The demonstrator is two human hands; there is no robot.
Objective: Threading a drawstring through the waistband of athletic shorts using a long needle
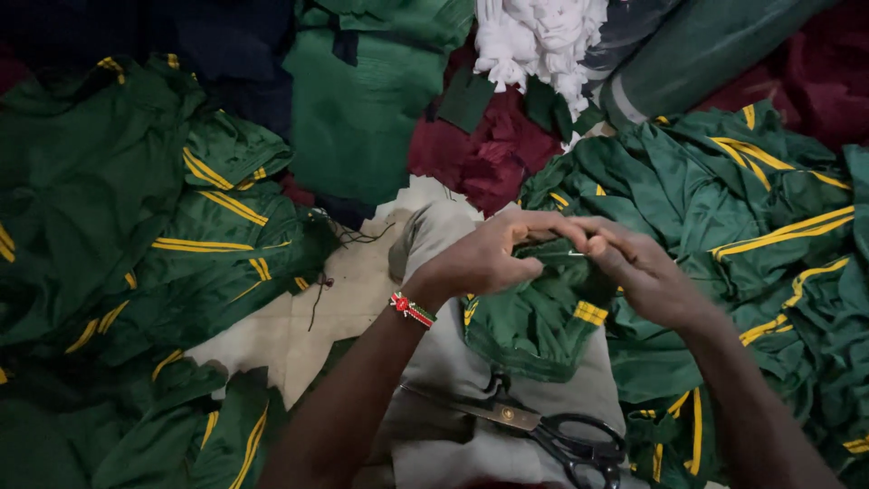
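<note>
My left hand (484,258) and my right hand (643,272) meet at the top edge of a green garment with yellow stripes (534,321). Both pinch the fabric, fingertips touching near the middle of the view. The garment hangs down over my lap, which is covered in grey cloth (453,362). A beaded bracelet (413,310) circles my left wrist. Black-handled scissors (543,426) lie on my lap just below the garment, touched by neither hand.
Piles of green garments with yellow stripes lie at the left (163,235) and right (751,199). Maroon fabric (489,154), white cloth (534,36), plain green cloth (362,109) and a dark green fabric roll (706,45) sit at the back.
</note>
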